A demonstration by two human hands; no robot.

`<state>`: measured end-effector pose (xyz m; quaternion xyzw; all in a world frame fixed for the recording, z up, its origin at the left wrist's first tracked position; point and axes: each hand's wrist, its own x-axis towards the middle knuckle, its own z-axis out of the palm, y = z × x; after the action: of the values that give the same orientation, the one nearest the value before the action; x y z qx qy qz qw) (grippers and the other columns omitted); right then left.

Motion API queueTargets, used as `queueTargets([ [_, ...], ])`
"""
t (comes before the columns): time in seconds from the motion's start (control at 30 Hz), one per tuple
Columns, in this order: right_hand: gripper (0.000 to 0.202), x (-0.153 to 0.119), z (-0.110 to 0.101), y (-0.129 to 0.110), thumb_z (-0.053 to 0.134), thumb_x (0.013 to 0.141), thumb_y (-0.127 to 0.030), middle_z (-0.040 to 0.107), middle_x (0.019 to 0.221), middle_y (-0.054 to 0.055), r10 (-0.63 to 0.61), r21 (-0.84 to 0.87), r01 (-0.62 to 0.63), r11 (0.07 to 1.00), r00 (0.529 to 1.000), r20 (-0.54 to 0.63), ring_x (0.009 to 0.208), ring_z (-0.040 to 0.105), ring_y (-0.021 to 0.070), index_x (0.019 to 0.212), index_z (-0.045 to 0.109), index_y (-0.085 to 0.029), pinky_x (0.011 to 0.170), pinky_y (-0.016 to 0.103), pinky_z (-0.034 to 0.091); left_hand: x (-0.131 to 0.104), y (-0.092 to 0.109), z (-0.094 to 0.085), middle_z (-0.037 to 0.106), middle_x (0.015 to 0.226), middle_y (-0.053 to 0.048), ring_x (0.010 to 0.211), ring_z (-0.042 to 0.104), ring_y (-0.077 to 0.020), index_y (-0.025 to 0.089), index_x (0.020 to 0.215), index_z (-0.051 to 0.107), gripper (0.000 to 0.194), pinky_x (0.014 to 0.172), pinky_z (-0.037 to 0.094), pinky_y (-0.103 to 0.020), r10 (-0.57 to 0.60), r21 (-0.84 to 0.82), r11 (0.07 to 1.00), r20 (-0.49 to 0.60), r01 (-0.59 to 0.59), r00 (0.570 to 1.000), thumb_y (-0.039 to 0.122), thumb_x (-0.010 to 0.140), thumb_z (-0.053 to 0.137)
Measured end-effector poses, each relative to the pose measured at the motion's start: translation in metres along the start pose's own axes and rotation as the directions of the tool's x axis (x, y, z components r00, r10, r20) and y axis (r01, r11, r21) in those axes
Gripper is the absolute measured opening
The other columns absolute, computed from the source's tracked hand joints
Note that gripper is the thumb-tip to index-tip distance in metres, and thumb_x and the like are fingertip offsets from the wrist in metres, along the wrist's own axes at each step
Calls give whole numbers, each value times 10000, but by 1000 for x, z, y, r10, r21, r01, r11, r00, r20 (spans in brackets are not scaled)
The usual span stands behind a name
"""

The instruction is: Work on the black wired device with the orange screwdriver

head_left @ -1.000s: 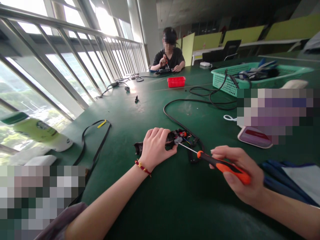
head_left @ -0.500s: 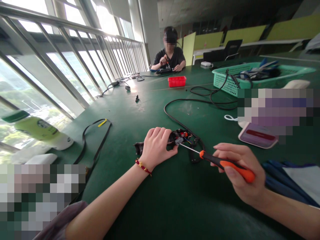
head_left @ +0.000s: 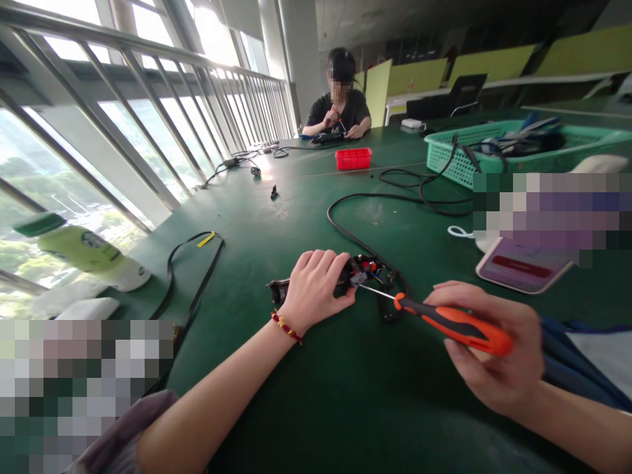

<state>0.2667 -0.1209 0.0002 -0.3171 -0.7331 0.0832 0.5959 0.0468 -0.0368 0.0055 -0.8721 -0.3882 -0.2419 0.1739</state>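
Observation:
My left hand (head_left: 318, 286) is wrapped over a black corded device (head_left: 279, 289) and presses it to the table. Its casing is open at the right end, where red, grey and blue parts and wires show; the hand covers its middle. In my right hand (head_left: 508, 355) is a screwdriver (head_left: 459, 326) with an orange and black handle, gripped loosely between thumb and fingers. The shaft points left, and its tip meets a grey part inside the device. Just below the device's open end lies a small black piece (head_left: 390, 308).
A black cord runs back towards a green basket (head_left: 449, 161) of tools. Beyond stand a red tray (head_left: 353, 158) and a person working with a tool. Right lie a phone (head_left: 523, 263) and blue cloth (head_left: 582, 368); left, a bottle (head_left: 89, 253) and black strap (head_left: 207, 280).
My right hand has shifted slightly right and its grip has rolled, so more of the orange handle shows. My left hand stays on the device. The whole view has shifted a little.

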Motion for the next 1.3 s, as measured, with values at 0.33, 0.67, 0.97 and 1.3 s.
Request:
queueTargets([
  [0.33, 379, 0, 2, 0, 594, 719, -140, 603, 824, 44, 1, -27, -1, 1000, 1000, -19, 734, 600, 218, 1077, 529, -245, 790, 474, 507, 1, 0, 0, 606, 944, -67, 872, 539, -216, 168, 1072, 534, 339, 823, 402, -353, -1, -12, 1000, 44, 1, 999, 335, 777, 514],
  [0.67, 419, 1, 1, -1, 593, 692, -109, 606, 848, 49, -31, -33, 32, 999, 999, 5, 737, 608, 212, 1084, 522, -240, 790, 457, 506, 0, -2, 1, 613, 928, -68, 879, 544, -220, 169, 1072, 550, 321, 828, 397, -356, 16, 12, 1000, 29, -16, 999, 324, 797, 492],
  [0.97, 422, 0, 1, -1, 585, 716, -129, 599, 857, 51, -30, -23, 30, 999, 1000, 1, 753, 605, 224, 1109, 497, -253, 796, 482, 501, 1, -1, 1, 609, 941, -72, 886, 541, -224, 169, 1065, 549, 318, 825, 397, -359, 19, 7, 1000, 43, -20, 999, 325, 795, 490],
  [1.3, 483, -1, 0, 1, 574, 683, -64, 592, 885, 55, -55, 12, 55, 998, 998, 28, 807, 590, 231, 1131, 500, -230, 818, 486, 479, 1, -1, 0, 606, 931, -66, 867, 537, -220, 167, 1062, 556, 314, 820, 396, -350, 23, 8, 1000, 35, -24, 999, 321, 798, 486],
])
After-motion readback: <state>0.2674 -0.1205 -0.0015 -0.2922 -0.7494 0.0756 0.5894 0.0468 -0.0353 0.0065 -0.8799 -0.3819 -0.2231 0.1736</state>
